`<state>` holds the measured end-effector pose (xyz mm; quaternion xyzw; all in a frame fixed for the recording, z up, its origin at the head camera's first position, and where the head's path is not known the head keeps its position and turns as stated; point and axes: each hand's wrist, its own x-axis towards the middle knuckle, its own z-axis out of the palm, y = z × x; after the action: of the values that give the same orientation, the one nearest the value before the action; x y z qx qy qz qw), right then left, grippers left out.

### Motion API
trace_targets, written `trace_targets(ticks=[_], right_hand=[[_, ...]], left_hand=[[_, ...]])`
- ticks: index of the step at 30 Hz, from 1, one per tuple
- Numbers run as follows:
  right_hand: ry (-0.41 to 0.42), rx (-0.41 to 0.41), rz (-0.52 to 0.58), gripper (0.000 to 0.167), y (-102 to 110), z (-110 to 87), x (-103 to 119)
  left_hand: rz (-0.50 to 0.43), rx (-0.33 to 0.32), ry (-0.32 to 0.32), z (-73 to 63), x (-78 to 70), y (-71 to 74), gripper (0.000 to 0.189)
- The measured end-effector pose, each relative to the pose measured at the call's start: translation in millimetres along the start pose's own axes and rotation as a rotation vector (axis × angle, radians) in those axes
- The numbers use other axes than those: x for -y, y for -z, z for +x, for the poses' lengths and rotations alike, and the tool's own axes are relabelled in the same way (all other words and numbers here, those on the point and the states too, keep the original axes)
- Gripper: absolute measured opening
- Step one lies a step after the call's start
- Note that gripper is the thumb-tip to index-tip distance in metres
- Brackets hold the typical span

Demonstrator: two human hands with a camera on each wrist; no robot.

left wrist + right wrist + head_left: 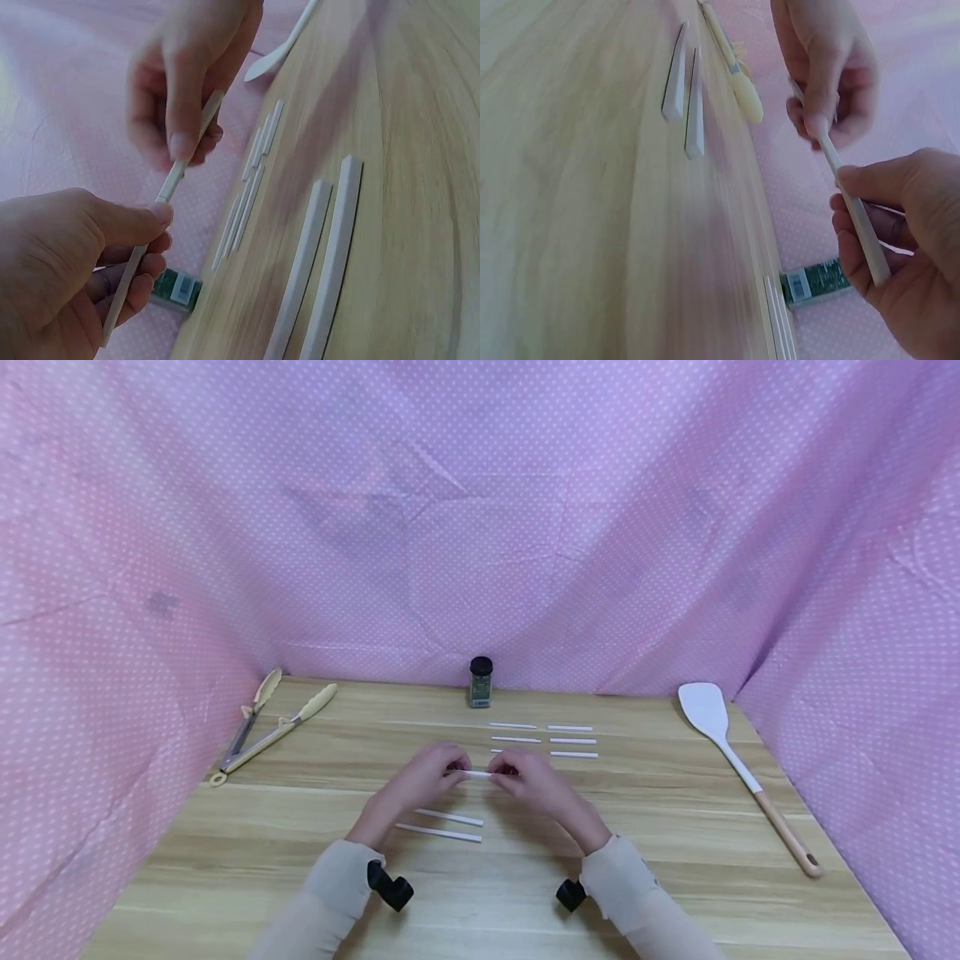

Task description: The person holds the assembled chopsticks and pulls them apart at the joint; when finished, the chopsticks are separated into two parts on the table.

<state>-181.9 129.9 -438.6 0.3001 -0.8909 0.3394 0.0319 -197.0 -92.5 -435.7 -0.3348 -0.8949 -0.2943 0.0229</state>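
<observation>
Both hands hold one thin white stick (477, 773) above the middle of the table. My left hand (431, 774) pinches its left part between thumb and fingers, and my right hand (531, 781) pinches the right part. The thumbs are a short gap apart along the stick. In the left wrist view a fine line crosses the stick (174, 180) just beyond the left thumb. Two longer white sticks (442, 832) lie side by side near the left forearm. Behind the hands, several short white pieces (573, 741) lie in two columns, partly covered by the right hand.
A small dark-capped jar (481, 683) stands at the table's back edge. Tongs with cream tips (273, 735) lie spread at the left. A white spatula with a wooden handle (738, 764) lies along the right side. Pink dotted cloth (480, 527) hangs around the wooden table (495, 910).
</observation>
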Motion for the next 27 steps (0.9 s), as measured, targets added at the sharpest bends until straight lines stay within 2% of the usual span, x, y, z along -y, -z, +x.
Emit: trace_targets(ticks=[3,7,12,20,27], right_hand=[[-0.024,0.011,-0.014,0.005,-1.4,1.4,2.9],[-0.04,0.014,-0.026,0.005,0.1,1.5,3.4],[-0.02,-0.001,-0.042,0.004,3.7,2.3,1.8],[0.038,-0.033,-0.05,0.007,7.9,1.6,-0.8],[0.077,-0.074,-0.082,0.005,9.5,-1.8,-2.4]], left_hand=[[-0.001,0.0,-0.022,4.4,-3.0,-2.6,0.004],[-0.013,0.016,-0.001,7.3,-5.2,-2.0,0.004],[-0.016,0.032,0.015,10.8,-8.0,0.6,0.005],[-0.037,-0.004,-0.034,12.3,-8.3,1.9,0.005],[-0.075,-0.031,-0.052,15.0,-5.7,0.4,0.005]])
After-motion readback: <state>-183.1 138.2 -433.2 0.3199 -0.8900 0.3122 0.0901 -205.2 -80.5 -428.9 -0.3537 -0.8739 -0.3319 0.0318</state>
